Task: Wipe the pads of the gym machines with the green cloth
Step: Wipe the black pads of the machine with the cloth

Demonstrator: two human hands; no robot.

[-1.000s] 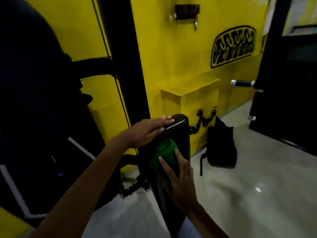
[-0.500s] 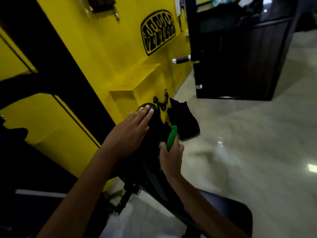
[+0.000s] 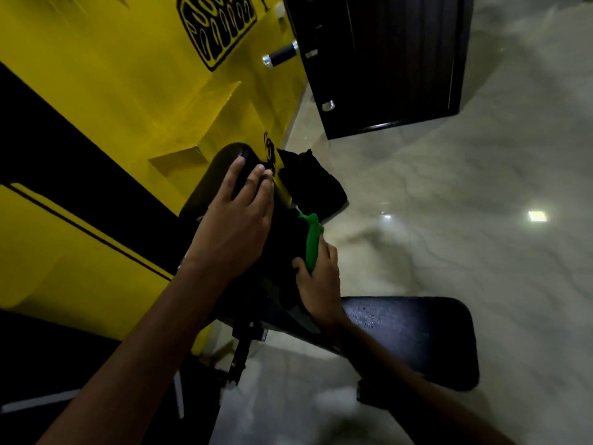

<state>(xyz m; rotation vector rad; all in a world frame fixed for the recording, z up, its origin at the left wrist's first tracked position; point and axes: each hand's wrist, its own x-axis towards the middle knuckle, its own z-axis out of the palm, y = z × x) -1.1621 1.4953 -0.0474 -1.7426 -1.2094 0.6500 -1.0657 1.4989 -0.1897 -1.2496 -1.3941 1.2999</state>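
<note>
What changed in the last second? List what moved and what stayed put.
The right hand carried the green cloth off the front face of the upright black pad round to its right edge, now gripping it bunched. The view tilted and swung right. The left hand stayed flat on the pad's top; the black bag stayed on the floor.

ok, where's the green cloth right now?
Head view, centre: green cloth gripped in the right hand, pressed against the black pad's right side, beside the left hand.

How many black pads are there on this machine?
2. The upright back pad sits under the left hand, by the yellow wall; the seat pad lies lower right. Others may be hidden.
</note>
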